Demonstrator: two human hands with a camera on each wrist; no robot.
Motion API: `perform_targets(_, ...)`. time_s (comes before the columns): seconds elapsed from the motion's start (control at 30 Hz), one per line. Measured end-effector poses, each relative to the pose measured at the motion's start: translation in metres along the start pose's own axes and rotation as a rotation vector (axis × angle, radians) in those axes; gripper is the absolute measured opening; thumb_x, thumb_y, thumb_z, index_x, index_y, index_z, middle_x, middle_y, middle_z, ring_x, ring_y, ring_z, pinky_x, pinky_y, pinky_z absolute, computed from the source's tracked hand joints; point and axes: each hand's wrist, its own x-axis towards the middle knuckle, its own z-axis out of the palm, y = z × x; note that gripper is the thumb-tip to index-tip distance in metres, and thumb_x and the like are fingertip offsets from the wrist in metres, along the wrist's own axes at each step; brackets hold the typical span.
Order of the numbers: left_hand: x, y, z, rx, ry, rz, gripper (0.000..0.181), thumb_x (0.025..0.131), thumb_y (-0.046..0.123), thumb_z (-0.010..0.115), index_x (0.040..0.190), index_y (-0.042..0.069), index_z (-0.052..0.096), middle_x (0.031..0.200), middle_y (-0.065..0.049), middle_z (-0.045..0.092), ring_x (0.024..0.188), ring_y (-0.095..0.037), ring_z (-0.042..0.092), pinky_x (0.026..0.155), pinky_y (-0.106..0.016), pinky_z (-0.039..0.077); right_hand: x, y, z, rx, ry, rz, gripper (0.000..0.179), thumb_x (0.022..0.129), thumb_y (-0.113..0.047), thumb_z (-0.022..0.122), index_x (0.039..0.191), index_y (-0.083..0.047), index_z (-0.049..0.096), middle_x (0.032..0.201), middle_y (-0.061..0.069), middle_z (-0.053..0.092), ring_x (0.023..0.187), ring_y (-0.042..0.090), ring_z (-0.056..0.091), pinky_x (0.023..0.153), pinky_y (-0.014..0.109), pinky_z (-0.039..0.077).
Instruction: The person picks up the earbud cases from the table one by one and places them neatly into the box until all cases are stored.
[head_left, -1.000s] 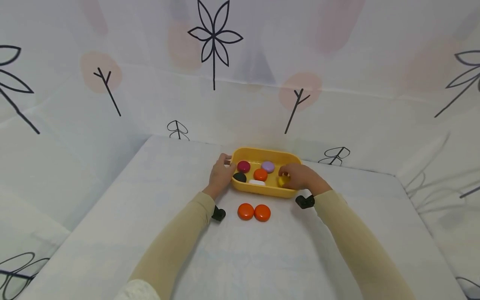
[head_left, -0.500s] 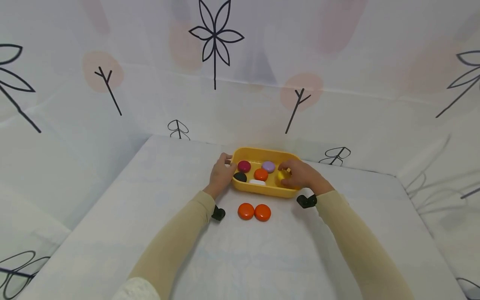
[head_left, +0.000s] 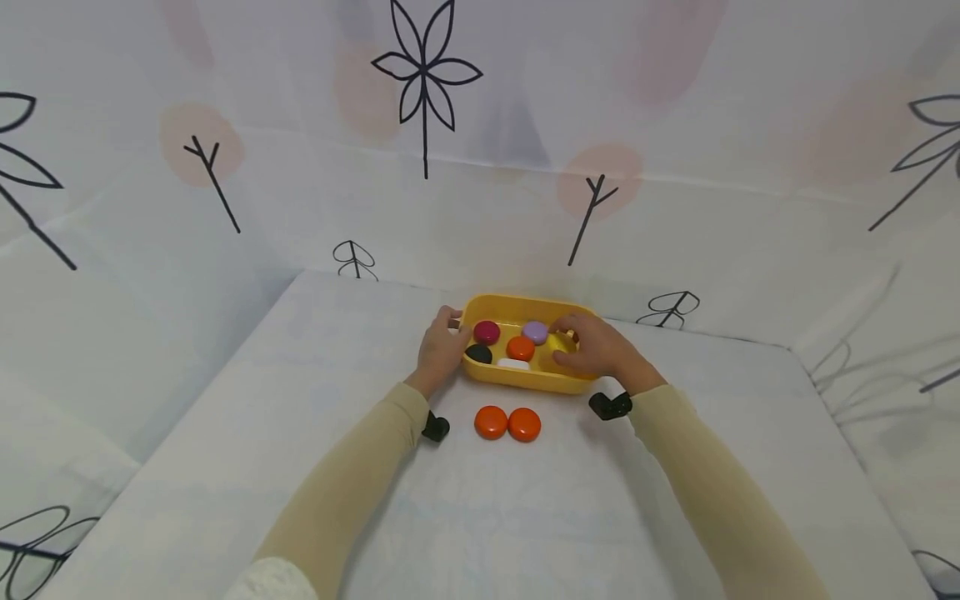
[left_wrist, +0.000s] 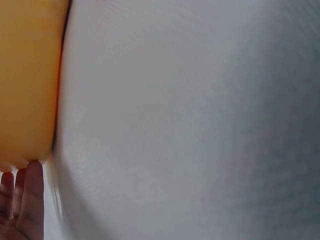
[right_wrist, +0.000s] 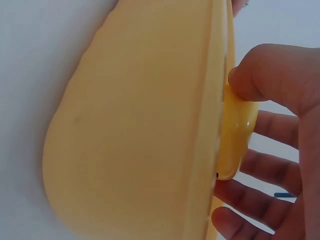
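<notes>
A yellow oblong tray (head_left: pixel 525 381) stands near the back of the table. My left hand (head_left: pixel 441 343) grips its left end, thumb at the rim; in the left wrist view the fingertips (left_wrist: pixel 34 172) meet the tray wall. At the tray's right end my right hand (head_left: pixel 600 346) holds a glossy yellow rounded piece (right_wrist: pixel 239 132) between thumb and fingers, level with the rim in the right wrist view. Inside the tray lie a dark red disc (head_left: pixel 487 332), a lilac one (head_left: pixel 535 332), an orange one (head_left: pixel 521 348), a black one (head_left: pixel 478 354) and a white piece (head_left: pixel 513 364).
Two orange discs (head_left: pixel 491 422) lie side by side on the white-covered table (head_left: pixel 480 517), in front of the tray. Behind the table hangs a white cloth (head_left: pixel 495 217) with plant drawings.
My right hand has shifted slightly up and to the left with the yellow piece, its thumb and fingers spread wider. The left hand and tray have stayed in place.
</notes>
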Motion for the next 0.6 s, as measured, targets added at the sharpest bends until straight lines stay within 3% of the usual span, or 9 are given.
perform_targets(0.23, -0.001, 0.001, 0.001, 0.012, 0.01, 0.004, 0.033, 0.081, 0.032, 0.049, 0.112, 0.024, 0.043, 0.111, -0.002, 0.052, 0.09, -0.018, 0.052, 0.074, -0.029, 0.051, -0.006, -0.006, 0.0, 0.02, 0.052, -0.023, 0.034, 0.071, -0.035, 0.064, 0.102, -0.025, 0.057, 0.104, -0.005, 0.052, 0.089, 0.015, 0.047, 0.079, 0.035, 0.046)
perform_targets(0.6, 0.001, -0.001, 0.001, 0.004, -0.001, 0.011, 0.033, 0.081, 0.032, 0.049, 0.113, 0.024, 0.043, 0.11, -0.002, 0.052, 0.089, -0.018, 0.052, 0.073, -0.029, 0.051, -0.02, -0.018, -0.004, 0.016, 0.069, -0.04, 0.033, 0.071, -0.035, 0.064, 0.101, -0.025, 0.057, 0.104, -0.004, 0.051, 0.092, 0.016, 0.047, 0.079, 0.037, 0.046)
